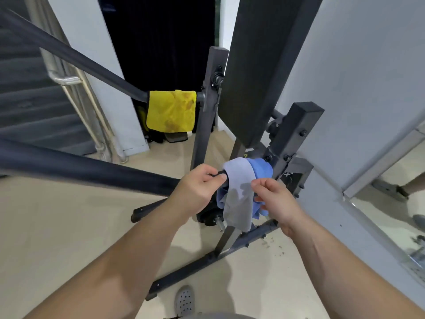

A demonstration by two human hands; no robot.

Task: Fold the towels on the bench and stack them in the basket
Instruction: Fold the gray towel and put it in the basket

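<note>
- My left hand (200, 184) is curled, with thumb and forefinger closed on the end of the dark bar (92, 168), right where it meets the near edge of the grey towel (239, 196).
- My right hand (276, 200) is curled too, its thumb tip against the forefinger at the grey towel's other edge. I cannot tell whether any cloth is caught in that pinch.
- The grey towel hangs between my two hands, draped over the bar, its long end dropping below my knuckles.
- The blue towel (261, 168) is draped on the same bar just beyond the grey one, above my right hand. Its folds also show under the grey towel, beside both hands.
- The yellow towel (171, 111) hangs from a higher bar, well beyond my left hand and apart from the other two.
- The bench frame (292, 139) stands just past my right hand, and the backrest pad (259, 65) rises steeply above both hands.
- A mirror (395, 199) leans low on the wall, out to the right of my right forearm.
- Below my forearms is the pale floor (69, 226), with a grey sandal (185, 301) between my elbows.
</note>
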